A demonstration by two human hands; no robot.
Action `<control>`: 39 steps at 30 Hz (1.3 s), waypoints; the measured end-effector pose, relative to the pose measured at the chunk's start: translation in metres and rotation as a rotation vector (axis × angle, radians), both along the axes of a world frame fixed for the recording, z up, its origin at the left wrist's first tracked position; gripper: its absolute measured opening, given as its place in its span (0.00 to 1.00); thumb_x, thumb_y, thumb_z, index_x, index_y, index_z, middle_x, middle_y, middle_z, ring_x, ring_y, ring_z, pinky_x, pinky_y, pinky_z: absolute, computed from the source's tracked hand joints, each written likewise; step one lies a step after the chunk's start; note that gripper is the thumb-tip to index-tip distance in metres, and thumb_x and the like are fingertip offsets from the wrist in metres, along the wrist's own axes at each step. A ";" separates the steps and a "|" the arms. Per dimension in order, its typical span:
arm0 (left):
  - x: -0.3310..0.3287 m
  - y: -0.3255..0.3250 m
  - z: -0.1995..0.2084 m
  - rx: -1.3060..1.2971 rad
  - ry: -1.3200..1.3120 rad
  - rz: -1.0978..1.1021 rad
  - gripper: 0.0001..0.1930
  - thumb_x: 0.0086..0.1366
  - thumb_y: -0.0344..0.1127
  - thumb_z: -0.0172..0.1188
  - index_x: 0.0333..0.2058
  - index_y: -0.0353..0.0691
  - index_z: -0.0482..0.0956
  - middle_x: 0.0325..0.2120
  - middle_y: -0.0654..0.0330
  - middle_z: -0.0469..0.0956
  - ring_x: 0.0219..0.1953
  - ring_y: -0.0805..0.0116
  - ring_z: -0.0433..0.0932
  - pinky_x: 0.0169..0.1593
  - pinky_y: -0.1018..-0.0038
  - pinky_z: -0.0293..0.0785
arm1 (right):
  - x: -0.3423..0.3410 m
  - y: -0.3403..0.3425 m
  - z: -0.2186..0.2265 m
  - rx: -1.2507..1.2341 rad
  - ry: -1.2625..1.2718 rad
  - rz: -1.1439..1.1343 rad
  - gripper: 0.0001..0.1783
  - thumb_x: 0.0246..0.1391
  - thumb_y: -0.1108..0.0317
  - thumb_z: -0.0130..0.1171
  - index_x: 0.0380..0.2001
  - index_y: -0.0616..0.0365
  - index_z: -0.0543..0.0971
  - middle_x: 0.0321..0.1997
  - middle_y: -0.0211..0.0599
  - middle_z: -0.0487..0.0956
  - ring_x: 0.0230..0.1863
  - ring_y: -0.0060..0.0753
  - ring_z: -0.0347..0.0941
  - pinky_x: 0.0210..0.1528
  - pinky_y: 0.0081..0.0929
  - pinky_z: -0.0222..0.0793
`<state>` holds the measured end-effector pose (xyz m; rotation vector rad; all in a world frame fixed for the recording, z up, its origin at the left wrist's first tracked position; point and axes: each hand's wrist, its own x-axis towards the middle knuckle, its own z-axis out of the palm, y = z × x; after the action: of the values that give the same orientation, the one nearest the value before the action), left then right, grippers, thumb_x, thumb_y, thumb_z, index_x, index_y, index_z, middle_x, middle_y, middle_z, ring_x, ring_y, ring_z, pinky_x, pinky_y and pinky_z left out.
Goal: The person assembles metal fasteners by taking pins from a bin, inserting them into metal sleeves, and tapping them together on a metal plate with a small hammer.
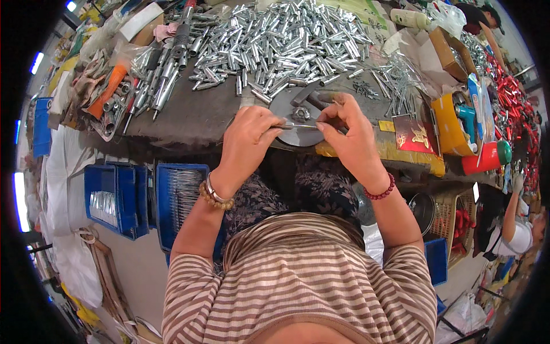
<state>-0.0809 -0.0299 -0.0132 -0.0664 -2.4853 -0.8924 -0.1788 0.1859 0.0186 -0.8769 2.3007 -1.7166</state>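
Note:
Both hands meet over a round grey metal plate (301, 137) at the bench's front edge. Between them a thin, shiny metal rod (299, 125) lies level. Its left end is pinched in the closed fingers of my left hand (247, 137). At the other end, the thumb and fingers of my right hand (349, 129) are closed on it. What else the curled fingers may cover is hidden. Just behind the plate lies a hammer (305, 93), its handle partly behind my right hand. A large heap of short silvery metal tubes (281, 43) covers the bench behind.
Thin metal pins (398, 86) lie right of the heap, near a red card (413, 135) and yellow container (450, 123). Long tools (166, 80) lie left. Blue bins (182, 167) with metal rods stand below the bench, left of my legs. Another person (513, 226) is at the far right.

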 end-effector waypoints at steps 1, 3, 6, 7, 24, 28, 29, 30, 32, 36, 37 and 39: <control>-0.001 0.000 0.000 -0.003 0.001 -0.001 0.09 0.59 0.29 0.71 0.40 0.39 0.87 0.37 0.58 0.80 0.44 0.54 0.78 0.49 0.62 0.75 | -0.001 -0.003 0.001 -0.004 -0.004 0.017 0.22 0.57 0.79 0.66 0.54 0.62 0.72 0.39 0.37 0.84 0.32 0.24 0.78 0.39 0.27 0.75; -0.002 0.001 0.002 -0.011 -0.008 0.003 0.08 0.60 0.31 0.71 0.39 0.41 0.87 0.36 0.60 0.80 0.44 0.56 0.78 0.48 0.62 0.76 | -0.002 -0.007 -0.005 0.004 0.021 0.033 0.23 0.57 0.79 0.66 0.55 0.62 0.72 0.38 0.37 0.84 0.32 0.24 0.78 0.39 0.26 0.75; -0.003 0.002 0.000 -0.016 -0.023 0.002 0.07 0.60 0.33 0.71 0.38 0.43 0.87 0.34 0.61 0.79 0.43 0.57 0.79 0.46 0.62 0.77 | -0.002 -0.012 -0.008 0.025 0.046 0.056 0.25 0.56 0.80 0.66 0.57 0.62 0.73 0.38 0.37 0.84 0.33 0.26 0.78 0.39 0.26 0.76; -0.003 0.002 -0.001 -0.011 -0.029 -0.003 0.07 0.60 0.33 0.71 0.38 0.43 0.87 0.34 0.61 0.78 0.42 0.57 0.79 0.45 0.62 0.77 | -0.002 -0.013 -0.009 0.039 0.048 0.064 0.27 0.56 0.80 0.66 0.58 0.62 0.73 0.38 0.38 0.84 0.34 0.27 0.79 0.40 0.27 0.76; -0.004 0.004 -0.002 -0.091 0.007 -0.011 0.08 0.59 0.31 0.71 0.38 0.44 0.89 0.32 0.61 0.76 0.39 0.58 0.78 0.41 0.63 0.77 | -0.004 -0.026 -0.012 0.085 0.171 0.137 0.29 0.53 0.82 0.65 0.59 0.58 0.75 0.37 0.44 0.84 0.41 0.47 0.83 0.45 0.36 0.79; -0.009 0.001 -0.002 -0.109 0.045 -0.033 0.05 0.59 0.31 0.69 0.35 0.43 0.88 0.31 0.61 0.76 0.39 0.57 0.78 0.40 0.61 0.77 | -0.010 -0.032 -0.006 0.139 0.245 0.148 0.28 0.53 0.81 0.62 0.58 0.56 0.75 0.35 0.44 0.83 0.40 0.51 0.81 0.43 0.42 0.78; -0.009 0.002 0.000 -0.114 0.054 -0.037 0.05 0.59 0.31 0.69 0.35 0.43 0.88 0.31 0.61 0.76 0.39 0.57 0.78 0.40 0.61 0.77 | -0.010 -0.032 -0.004 0.136 0.254 0.142 0.28 0.53 0.81 0.62 0.58 0.56 0.75 0.35 0.44 0.83 0.40 0.51 0.81 0.43 0.42 0.78; -0.008 0.003 0.001 -0.158 0.025 -0.017 0.06 0.59 0.30 0.70 0.36 0.42 0.87 0.32 0.59 0.76 0.38 0.56 0.78 0.40 0.61 0.76 | -0.011 -0.033 -0.002 0.167 0.337 0.173 0.25 0.53 0.81 0.62 0.56 0.56 0.75 0.34 0.44 0.82 0.39 0.53 0.80 0.42 0.45 0.76; -0.004 0.004 -0.002 -0.223 0.038 -0.004 0.08 0.59 0.29 0.71 0.38 0.41 0.87 0.32 0.58 0.76 0.37 0.54 0.78 0.40 0.61 0.75 | -0.010 -0.035 0.000 0.186 0.460 0.183 0.23 0.53 0.80 0.61 0.54 0.57 0.75 0.33 0.44 0.81 0.38 0.55 0.79 0.41 0.48 0.75; 0.004 0.010 -0.009 -0.173 0.032 0.025 0.08 0.59 0.29 0.70 0.39 0.44 0.87 0.32 0.58 0.74 0.38 0.53 0.77 0.39 0.58 0.75 | 0.002 -0.035 -0.001 0.281 0.683 0.267 0.17 0.53 0.77 0.60 0.46 0.58 0.72 0.31 0.43 0.77 0.38 0.53 0.75 0.42 0.47 0.72; 0.006 0.013 -0.006 -0.106 -0.005 0.031 0.09 0.59 0.29 0.70 0.39 0.44 0.87 0.32 0.57 0.74 0.37 0.53 0.77 0.39 0.58 0.74 | 0.005 -0.034 0.005 0.333 0.687 0.302 0.18 0.51 0.77 0.61 0.46 0.58 0.71 0.32 0.42 0.78 0.40 0.51 0.76 0.46 0.45 0.71; 0.010 0.019 0.001 -0.132 -0.032 0.053 0.09 0.59 0.29 0.71 0.39 0.43 0.87 0.32 0.57 0.74 0.37 0.52 0.77 0.39 0.58 0.74 | 0.009 -0.035 0.009 0.347 0.720 0.304 0.18 0.51 0.78 0.61 0.46 0.59 0.71 0.32 0.41 0.78 0.40 0.50 0.76 0.46 0.45 0.71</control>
<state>-0.0711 -0.0108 -0.0123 -0.0310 -2.5611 -0.7121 -0.1702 0.1506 0.0278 -1.8602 2.5436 -0.9163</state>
